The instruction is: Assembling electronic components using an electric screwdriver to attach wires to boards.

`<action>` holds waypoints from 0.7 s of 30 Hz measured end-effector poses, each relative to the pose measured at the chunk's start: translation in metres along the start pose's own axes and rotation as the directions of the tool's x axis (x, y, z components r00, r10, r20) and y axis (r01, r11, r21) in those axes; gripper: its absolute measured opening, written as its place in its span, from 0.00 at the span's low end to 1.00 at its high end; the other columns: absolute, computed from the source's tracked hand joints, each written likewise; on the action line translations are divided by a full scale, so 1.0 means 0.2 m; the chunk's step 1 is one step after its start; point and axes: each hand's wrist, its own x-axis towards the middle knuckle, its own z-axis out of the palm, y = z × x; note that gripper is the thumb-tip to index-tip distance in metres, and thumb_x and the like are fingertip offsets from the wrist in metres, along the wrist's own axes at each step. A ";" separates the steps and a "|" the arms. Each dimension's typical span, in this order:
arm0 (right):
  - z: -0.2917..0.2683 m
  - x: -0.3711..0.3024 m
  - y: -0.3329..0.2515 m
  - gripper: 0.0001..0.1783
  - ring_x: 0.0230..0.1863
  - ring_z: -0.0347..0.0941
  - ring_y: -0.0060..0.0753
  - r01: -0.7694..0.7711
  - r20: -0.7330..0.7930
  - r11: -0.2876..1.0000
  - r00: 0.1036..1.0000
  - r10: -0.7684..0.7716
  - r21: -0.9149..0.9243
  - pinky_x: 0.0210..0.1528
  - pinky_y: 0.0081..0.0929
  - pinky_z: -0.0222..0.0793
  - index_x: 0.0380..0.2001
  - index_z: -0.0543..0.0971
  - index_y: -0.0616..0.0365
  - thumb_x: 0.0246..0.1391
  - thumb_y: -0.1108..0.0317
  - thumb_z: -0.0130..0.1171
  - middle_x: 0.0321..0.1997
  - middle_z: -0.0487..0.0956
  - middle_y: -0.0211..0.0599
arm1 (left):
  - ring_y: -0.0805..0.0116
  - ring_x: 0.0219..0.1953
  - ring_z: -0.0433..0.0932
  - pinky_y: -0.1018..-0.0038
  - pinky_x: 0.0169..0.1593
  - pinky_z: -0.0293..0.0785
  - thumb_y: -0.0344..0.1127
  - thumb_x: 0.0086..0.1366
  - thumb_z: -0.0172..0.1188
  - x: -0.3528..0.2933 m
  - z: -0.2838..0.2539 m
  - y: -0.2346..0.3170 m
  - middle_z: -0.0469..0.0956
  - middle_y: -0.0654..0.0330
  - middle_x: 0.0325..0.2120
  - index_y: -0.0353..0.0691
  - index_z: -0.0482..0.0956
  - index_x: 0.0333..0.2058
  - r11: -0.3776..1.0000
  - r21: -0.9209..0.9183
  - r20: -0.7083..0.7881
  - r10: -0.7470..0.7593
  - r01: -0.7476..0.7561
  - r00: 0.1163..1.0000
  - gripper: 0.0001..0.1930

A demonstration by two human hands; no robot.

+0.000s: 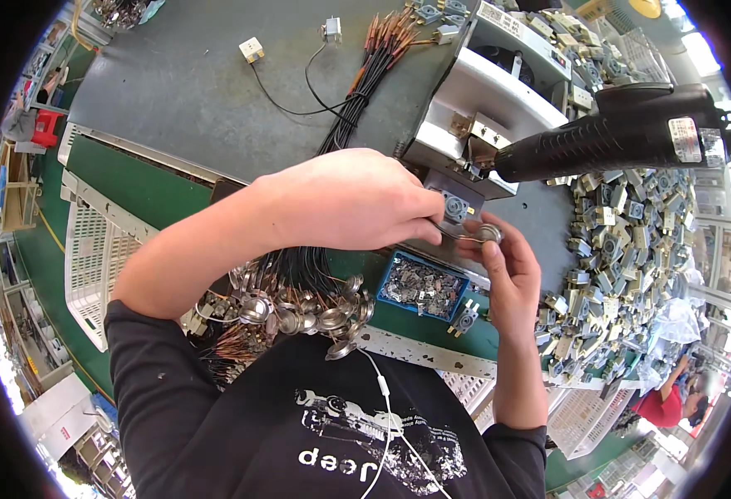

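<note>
Workshop all round, green floor (49,270) and white slotted basket (91,262) off to the left, dark grey worktop (182,91) across the top. Both bare hands close together over near edge of worktop, almost meeting. Right hand (511,279) curled upward, round metal cap (489,234) pinched between thumb and fingers. Left hand (365,200) back uppermost, fingertips pressed together on thin wire (468,239) leading to cap. Just beyond fingertips, grey square block (455,206) with round face, at foot of metal stand (507,87). Black power screwdriver (615,137) at right, tip toward stand. Below hands, blue tray (415,310) full of small metal bits. Further right, big heap of grey and cream blocks (611,241). Past left hand, bundle of black wires (353,108), coppery ends fanned out; more metal caps (332,318) clustered nearer, left of tray
</note>
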 end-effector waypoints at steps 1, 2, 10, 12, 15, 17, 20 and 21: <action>0.01 -0.01 0.01 0.21 0.54 0.80 0.40 0.000 0.005 1.000 1.000 0.000 0.001 0.58 0.36 0.76 0.62 0.69 0.71 0.71 0.70 0.50 0.56 0.79 0.54 | 0.50 0.32 0.81 0.60 0.37 0.77 0.40 0.66 0.62 0.00 0.02 0.00 0.80 0.53 0.26 0.39 0.79 0.35 1.000 0.001 -0.002 -0.005 0.005 1.000 0.10; 0.02 -0.01 0.02 0.20 0.53 0.80 0.38 0.103 -0.089 0.993 0.990 -0.109 -0.063 0.57 0.36 0.76 0.61 0.70 0.70 0.71 0.70 0.50 0.55 0.80 0.53 | 0.50 0.32 0.81 0.59 0.36 0.77 0.40 0.66 0.62 0.00 0.05 -0.01 0.80 0.54 0.26 0.39 0.79 0.35 0.999 -0.044 -0.059 0.011 -0.014 0.998 0.10; 0.06 0.03 -0.03 0.15 0.47 0.79 0.32 0.125 -0.094 0.954 0.990 -0.103 0.274 0.56 0.31 0.73 0.54 0.74 0.68 0.72 0.70 0.49 0.46 0.82 0.45 | 0.56 0.31 0.80 0.61 0.36 0.76 0.37 0.62 0.62 0.01 0.16 -0.07 0.78 0.59 0.23 0.41 0.77 0.32 0.990 0.069 -0.170 0.136 -0.126 0.976 0.07; -0.03 0.07 -0.07 0.13 0.44 0.78 0.27 -0.036 0.101 0.996 0.994 0.045 -0.082 0.52 0.26 0.73 0.52 0.75 0.68 0.71 0.71 0.50 0.42 0.82 0.39 | 0.59 0.31 0.80 0.63 0.37 0.75 0.36 0.62 0.61 0.00 0.13 -0.06 0.78 0.61 0.24 0.42 0.76 0.32 0.974 0.179 -0.135 0.163 -0.137 0.977 0.06; -0.03 0.13 -0.15 0.13 0.43 0.79 0.24 -0.142 0.299 0.962 0.931 0.211 -0.235 0.49 0.25 0.75 0.51 0.77 0.68 0.70 0.70 0.51 0.41 0.82 0.36 | 0.63 0.33 0.80 0.65 0.39 0.75 0.35 0.62 0.60 -0.02 0.08 -0.02 0.76 0.64 0.24 0.43 0.74 0.33 0.923 0.338 -0.074 0.220 -0.183 0.973 0.05; -0.03 0.14 -0.17 0.13 0.42 0.79 0.22 -0.108 0.340 0.953 0.918 0.205 -0.283 0.47 0.23 0.75 0.52 0.77 0.68 0.70 0.70 0.53 0.41 0.82 0.35 | 0.64 0.33 0.80 0.67 0.40 0.75 0.35 0.62 0.59 -0.02 0.08 -0.02 0.76 0.65 0.24 0.43 0.73 0.34 0.897 0.390 -0.050 0.246 -0.207 0.968 0.05; -0.03 0.11 -0.16 0.15 0.43 0.79 0.24 -0.147 0.307 0.960 0.927 0.218 -0.238 0.48 0.24 0.76 0.54 0.76 0.68 0.68 0.73 0.56 0.42 0.82 0.36 | 0.62 0.32 0.79 0.66 0.38 0.75 0.36 0.62 0.61 -0.03 0.12 -0.04 0.75 0.63 0.23 0.43 0.74 0.32 0.940 0.303 -0.077 0.188 -0.156 0.979 0.06; -0.03 0.07 -0.12 0.17 0.44 0.80 0.26 -0.096 0.235 0.985 0.964 0.128 -0.144 0.50 0.26 0.77 0.56 0.75 0.68 0.66 0.74 0.57 0.43 0.82 0.37 | 0.62 0.31 0.79 0.65 0.37 0.75 0.38 0.62 0.63 -0.03 0.14 -0.04 0.74 0.63 0.23 0.43 0.73 0.31 0.958 0.235 -0.154 0.205 -0.166 0.966 0.08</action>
